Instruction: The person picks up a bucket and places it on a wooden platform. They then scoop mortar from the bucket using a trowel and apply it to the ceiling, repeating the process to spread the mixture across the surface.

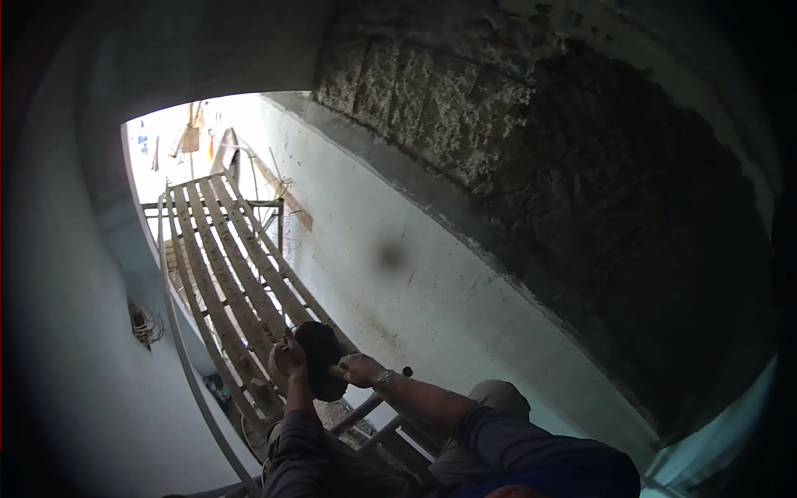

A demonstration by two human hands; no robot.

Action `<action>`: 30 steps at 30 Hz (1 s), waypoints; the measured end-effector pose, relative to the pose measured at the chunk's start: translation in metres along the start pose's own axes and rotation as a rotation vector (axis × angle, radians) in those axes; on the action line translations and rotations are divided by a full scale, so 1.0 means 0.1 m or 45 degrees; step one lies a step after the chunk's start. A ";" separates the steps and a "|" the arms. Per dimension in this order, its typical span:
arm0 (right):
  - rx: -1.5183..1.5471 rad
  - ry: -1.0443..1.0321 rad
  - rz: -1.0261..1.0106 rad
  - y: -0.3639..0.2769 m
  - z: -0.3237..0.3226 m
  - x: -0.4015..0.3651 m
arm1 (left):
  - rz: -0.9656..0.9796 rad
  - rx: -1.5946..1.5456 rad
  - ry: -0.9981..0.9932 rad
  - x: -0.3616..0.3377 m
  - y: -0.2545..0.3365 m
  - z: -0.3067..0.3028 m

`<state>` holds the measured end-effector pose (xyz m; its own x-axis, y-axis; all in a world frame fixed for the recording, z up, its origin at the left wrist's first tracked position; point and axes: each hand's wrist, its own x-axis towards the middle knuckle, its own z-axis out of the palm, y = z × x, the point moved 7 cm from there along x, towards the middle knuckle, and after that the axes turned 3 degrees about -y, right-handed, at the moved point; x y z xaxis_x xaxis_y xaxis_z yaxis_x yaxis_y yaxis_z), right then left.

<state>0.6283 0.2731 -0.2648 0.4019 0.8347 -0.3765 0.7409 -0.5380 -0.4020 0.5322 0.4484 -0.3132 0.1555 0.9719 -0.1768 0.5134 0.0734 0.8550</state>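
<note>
Low in the head view, my left hand [289, 358] is closed on the left edge of a dark, rounded mortar pan [320, 349]. Its inside is too dark to make out. From the right, my right hand [361, 370] is wrapped round the light wooden handle [339, 372] of what looks like a trowel. The tool's head is lost against the dark pan. Both hands are close together, above the near end of a slatted wooden platform [232, 274].
Up and right is a rough wall patch [440, 108] beside dark, wet-looking mortar [631, 183]. A pale wall [357, 224] borders the platform. Metal bars [374, 419] stand below my arms. On the left are a long curved pole [187, 349] and a wire-filled wall opening [145, 324].
</note>
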 end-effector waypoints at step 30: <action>-0.271 -0.041 -0.412 -0.59 -0.72 0.92 | 0.144 0.234 0.165 0.33 -0.16 0.15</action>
<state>0.6602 0.3907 -0.2156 0.1146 0.9513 -0.2862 0.9230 -0.2085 -0.3235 0.5416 0.4761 -0.3397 0.1174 0.9930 -0.0111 0.6455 -0.0678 0.7607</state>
